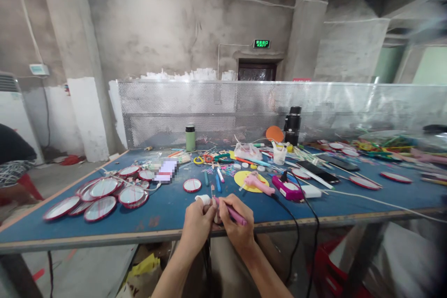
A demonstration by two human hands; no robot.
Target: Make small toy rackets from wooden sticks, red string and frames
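Observation:
My right hand (239, 223) is closed around a purple-pink marker pen (236, 214), its front end pointing toward my left hand. My left hand (198, 223) is closed at the table's front edge, with a small white object (203, 199) showing at its fingers. Between the two hands stands a narrow pale strip (213, 194) with a brownish tip; I cannot tell its kind. The hands nearly meet, and their fingertips hide part of what is there. Just beyond them lie blue pens (218, 183) and a round red-rimmed mirror (192, 185).
Several red-rimmed mirrors (100, 208) are piled at left, near a phone (166, 170). A pink glue gun (257, 182) rests on a yellow disc (241, 178). Right of it are a purple device (287, 189) and a black phone (317, 172). Cables (316, 233) hang over the front edge.

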